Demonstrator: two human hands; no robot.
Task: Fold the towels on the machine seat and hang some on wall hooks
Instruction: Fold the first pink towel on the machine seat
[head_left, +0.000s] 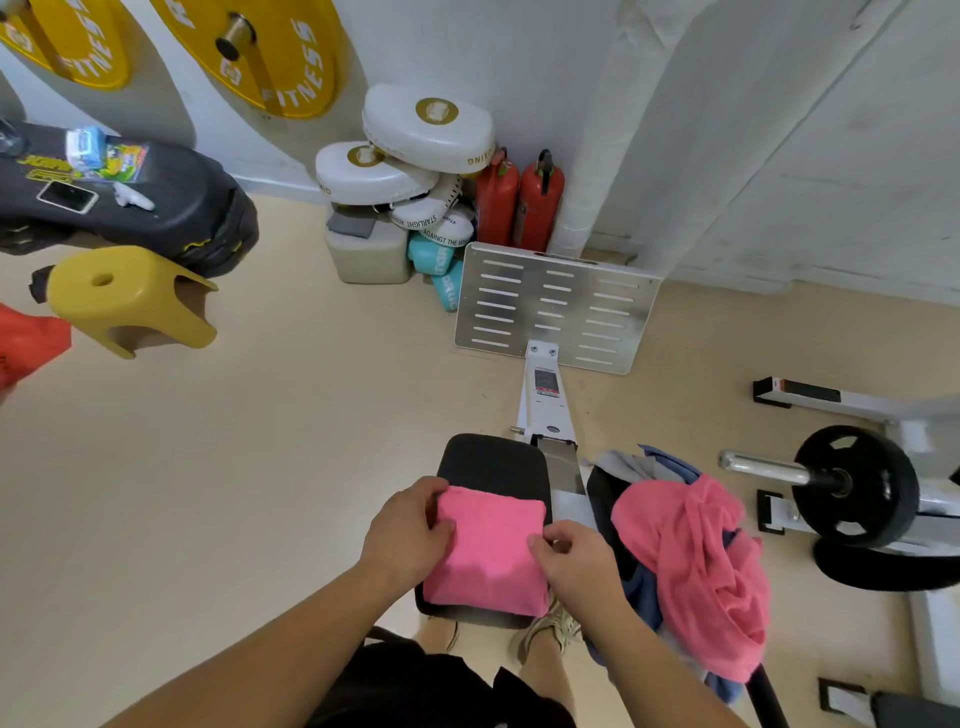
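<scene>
A folded pink towel (488, 553) lies flat on the black machine seat (493, 460). My left hand (408, 525) grips the towel's left edge. My right hand (574, 564) pinches its right edge. To the right, a heap of unfolded towels lies on a second black pad: a crumpled pink towel (701, 566) on top, with blue (644, 597) and grey (628, 465) ones under it. No wall hooks are in view.
The machine's metal footplate (556, 306) stands ahead. A barbell with a black plate (857, 486) lies at the right. A yellow stool (130, 296), a black bag (156, 208), white boxing pads (426, 130) and two red extinguishers (519, 202) line the wall.
</scene>
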